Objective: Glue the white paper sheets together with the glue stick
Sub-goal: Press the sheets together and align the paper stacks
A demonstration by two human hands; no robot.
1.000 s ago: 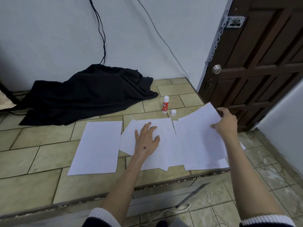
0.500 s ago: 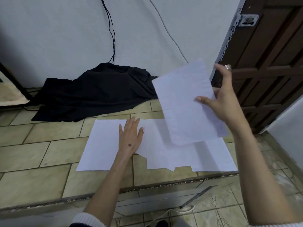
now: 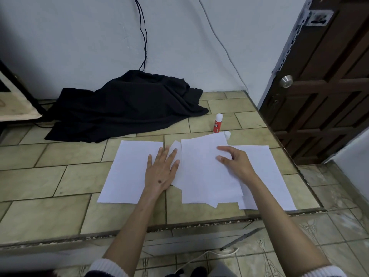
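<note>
Because the white paper sheets lie overlapped on the tiled floor at the middle of the frame, thin, light and floppy, they will likely slide or crease unless pressed flat or lifted by an edge. The left hand lies spread, palm down, across the seam of the left sheets; the right hand rests loosely curled fingertips on the top sheet. The glue stick stands uncapped above them, its cap beside it, best gripped round its barrel.

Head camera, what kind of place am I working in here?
Probably a room in a home, with you working on a raised tiled ledge. A wooden door with a metal knob stands at right, a black cloth lies crumpled against the painted wall, and cables hang down it.
</note>
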